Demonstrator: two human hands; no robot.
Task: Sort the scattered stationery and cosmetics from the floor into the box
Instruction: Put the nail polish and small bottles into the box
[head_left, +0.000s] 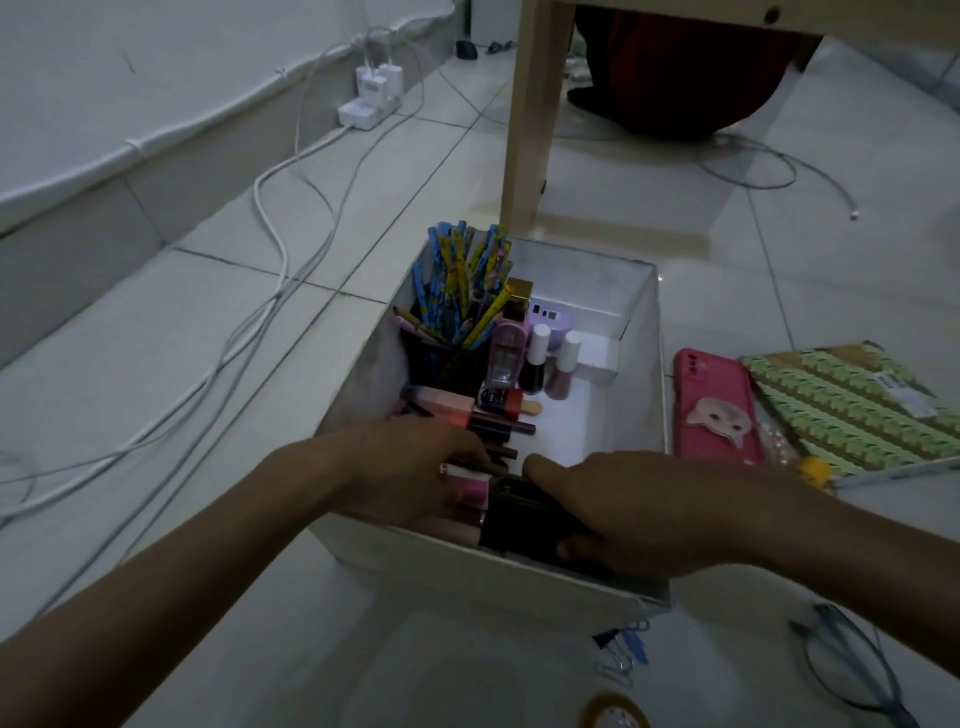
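The right hand grips a black case at the near edge of the box, fingers on top and thumb beneath. The case looks stiff, smooth and light, best pinched across its flat faces. The left hand lies on pink tubes in the box's near-left corner; whether it pinches one I cannot tell. Hands and dim light hide much of the case. Clips and tape, partly cut off, lie on the floor.
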